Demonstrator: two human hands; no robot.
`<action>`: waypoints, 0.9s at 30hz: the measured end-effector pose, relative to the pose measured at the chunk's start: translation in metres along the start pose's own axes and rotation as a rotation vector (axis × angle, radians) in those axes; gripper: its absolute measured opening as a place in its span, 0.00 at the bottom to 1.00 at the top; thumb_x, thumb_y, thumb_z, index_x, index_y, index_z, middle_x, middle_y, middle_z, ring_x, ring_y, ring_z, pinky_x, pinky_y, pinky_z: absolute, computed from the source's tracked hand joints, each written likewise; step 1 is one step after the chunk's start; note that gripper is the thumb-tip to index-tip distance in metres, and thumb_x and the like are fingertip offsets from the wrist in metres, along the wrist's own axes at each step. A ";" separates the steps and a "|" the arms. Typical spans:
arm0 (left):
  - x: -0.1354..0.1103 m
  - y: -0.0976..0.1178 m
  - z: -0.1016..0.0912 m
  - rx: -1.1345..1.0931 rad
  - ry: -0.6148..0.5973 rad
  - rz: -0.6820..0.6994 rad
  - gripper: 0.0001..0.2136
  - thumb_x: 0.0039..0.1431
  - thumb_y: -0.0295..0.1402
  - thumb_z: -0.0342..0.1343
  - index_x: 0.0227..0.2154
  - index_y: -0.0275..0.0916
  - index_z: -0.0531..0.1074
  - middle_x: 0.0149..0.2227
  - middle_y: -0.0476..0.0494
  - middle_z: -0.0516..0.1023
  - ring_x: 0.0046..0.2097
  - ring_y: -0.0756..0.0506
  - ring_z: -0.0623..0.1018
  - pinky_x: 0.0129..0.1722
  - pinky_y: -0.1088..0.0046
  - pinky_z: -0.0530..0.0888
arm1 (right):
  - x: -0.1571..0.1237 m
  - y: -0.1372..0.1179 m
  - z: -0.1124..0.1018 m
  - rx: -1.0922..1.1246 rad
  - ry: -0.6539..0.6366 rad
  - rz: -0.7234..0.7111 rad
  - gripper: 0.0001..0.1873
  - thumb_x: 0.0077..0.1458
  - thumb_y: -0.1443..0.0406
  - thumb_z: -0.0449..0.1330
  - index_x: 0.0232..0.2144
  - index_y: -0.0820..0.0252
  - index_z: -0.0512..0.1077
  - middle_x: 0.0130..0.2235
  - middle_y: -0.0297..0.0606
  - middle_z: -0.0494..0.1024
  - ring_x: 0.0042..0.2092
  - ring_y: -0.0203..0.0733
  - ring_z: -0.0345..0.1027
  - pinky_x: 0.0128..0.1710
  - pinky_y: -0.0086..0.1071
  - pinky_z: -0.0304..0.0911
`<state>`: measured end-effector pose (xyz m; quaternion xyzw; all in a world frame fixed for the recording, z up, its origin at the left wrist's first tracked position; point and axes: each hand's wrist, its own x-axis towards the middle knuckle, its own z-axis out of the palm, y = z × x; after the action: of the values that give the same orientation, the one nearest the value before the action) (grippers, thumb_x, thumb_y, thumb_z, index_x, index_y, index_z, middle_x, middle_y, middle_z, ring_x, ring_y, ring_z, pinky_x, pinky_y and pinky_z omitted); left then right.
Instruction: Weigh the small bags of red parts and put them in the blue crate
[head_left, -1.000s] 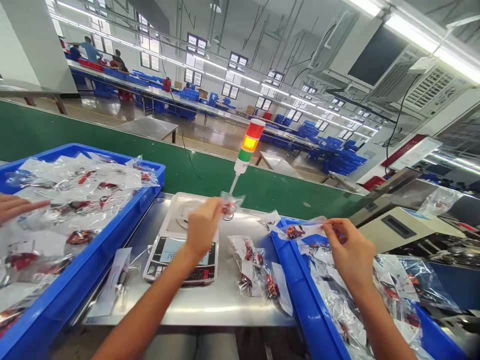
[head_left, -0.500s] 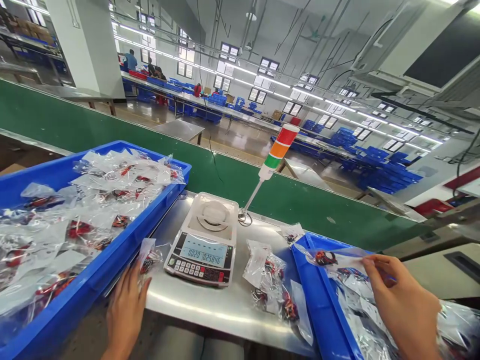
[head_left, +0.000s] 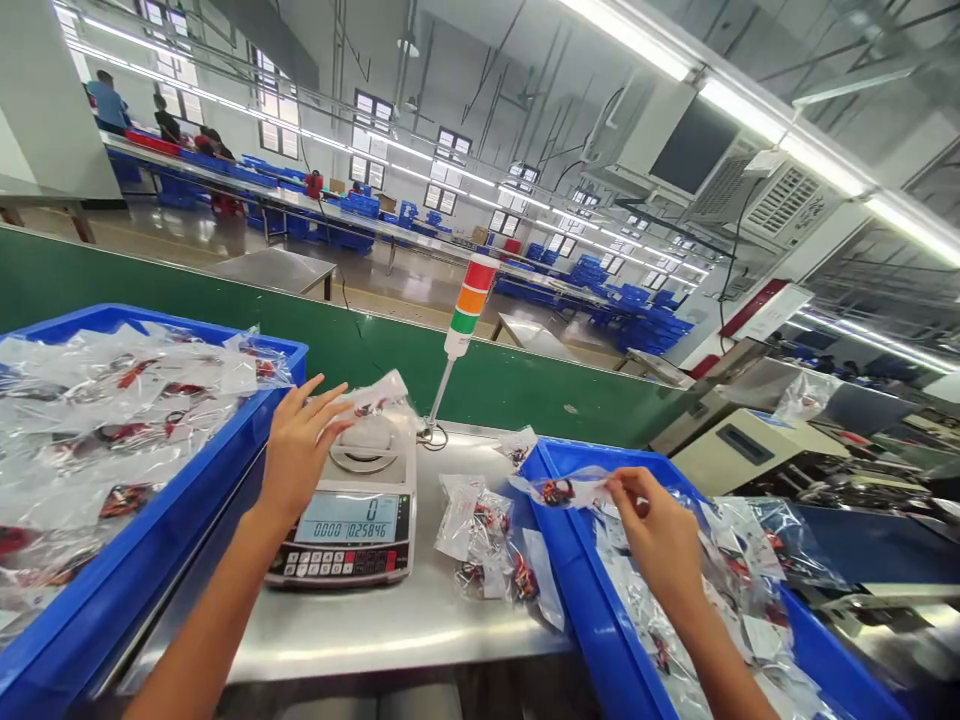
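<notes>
A left hand (head_left: 300, 455), fingers spread wide, meets a clear bag (head_left: 371, 393) just above a digital scale (head_left: 341, 535) showing 0; whether it grips the bag cannot be told. The right hand (head_left: 660, 530) pinches a second bag (head_left: 562, 490) narrowly by its edge over a blue crate (head_left: 577, 600), fingers clear of the red part sealed inside.

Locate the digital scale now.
In the head view, the digital scale sits mid-frame on the steel table, between the left blue crate and the right blue crate, with the left hand raised at its left edge.
</notes>
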<state>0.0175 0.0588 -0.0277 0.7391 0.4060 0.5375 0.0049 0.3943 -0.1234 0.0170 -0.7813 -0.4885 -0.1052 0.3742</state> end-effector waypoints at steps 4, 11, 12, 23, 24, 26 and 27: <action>-0.026 0.016 0.004 -0.087 -0.021 -0.081 0.20 0.68 0.49 0.47 0.49 0.41 0.75 0.56 0.40 0.78 0.65 0.36 0.68 0.66 0.48 0.61 | -0.015 -0.016 0.010 0.116 -0.079 -0.023 0.18 0.57 0.49 0.53 0.30 0.54 0.71 0.31 0.39 0.80 0.32 0.47 0.73 0.34 0.37 0.64; -0.091 0.107 0.028 -0.827 -0.533 -0.636 0.31 0.50 0.52 0.65 0.55 0.44 0.68 0.58 0.37 0.76 0.58 0.36 0.76 0.60 0.55 0.72 | -0.032 -0.068 0.020 0.436 -0.359 0.034 0.15 0.57 0.50 0.57 0.30 0.53 0.71 0.27 0.35 0.77 0.29 0.44 0.68 0.28 0.33 0.59; -0.095 0.114 0.034 -0.938 -0.566 -0.711 0.33 0.48 0.52 0.65 0.55 0.43 0.68 0.56 0.35 0.77 0.57 0.36 0.77 0.58 0.57 0.74 | -0.033 -0.075 0.021 0.474 -0.399 0.047 0.15 0.56 0.50 0.58 0.30 0.53 0.71 0.26 0.34 0.76 0.28 0.42 0.66 0.27 0.31 0.58; -0.110 0.119 0.017 -0.808 -0.446 -0.927 0.21 0.51 0.57 0.59 0.29 0.42 0.71 0.20 0.51 0.76 0.21 0.46 0.76 0.27 0.70 0.76 | -0.063 -0.081 0.054 0.824 -0.621 0.322 0.27 0.51 0.42 0.61 0.39 0.57 0.75 0.24 0.30 0.69 0.24 0.35 0.60 0.22 0.28 0.58; -0.117 0.115 0.011 -0.749 -0.433 -0.921 0.22 0.51 0.58 0.58 0.29 0.42 0.72 0.16 0.53 0.73 0.19 0.46 0.74 0.25 0.71 0.75 | -0.071 -0.074 0.060 0.844 -0.637 0.362 0.29 0.51 0.40 0.60 0.40 0.58 0.76 0.26 0.32 0.71 0.25 0.36 0.63 0.22 0.29 0.61; -0.134 0.100 -0.004 -0.623 -0.387 -0.904 0.23 0.52 0.60 0.57 0.30 0.43 0.73 0.12 0.54 0.68 0.17 0.46 0.72 0.22 0.72 0.72 | -0.084 -0.055 0.074 0.810 -0.575 0.413 0.32 0.52 0.37 0.56 0.39 0.59 0.77 0.29 0.37 0.76 0.29 0.41 0.70 0.25 0.32 0.66; -0.143 0.090 -0.014 -0.547 -0.355 -0.886 0.23 0.53 0.61 0.56 0.31 0.43 0.74 0.12 0.55 0.68 0.16 0.46 0.72 0.20 0.72 0.71 | -0.088 -0.044 0.081 0.746 -0.505 0.417 0.32 0.53 0.37 0.55 0.38 0.59 0.77 0.31 0.40 0.78 0.32 0.44 0.73 0.28 0.33 0.68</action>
<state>0.0467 -0.0941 -0.0948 0.5486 0.5169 0.4370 0.4908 0.2966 -0.1174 -0.0649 -0.6762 -0.4016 0.3463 0.5114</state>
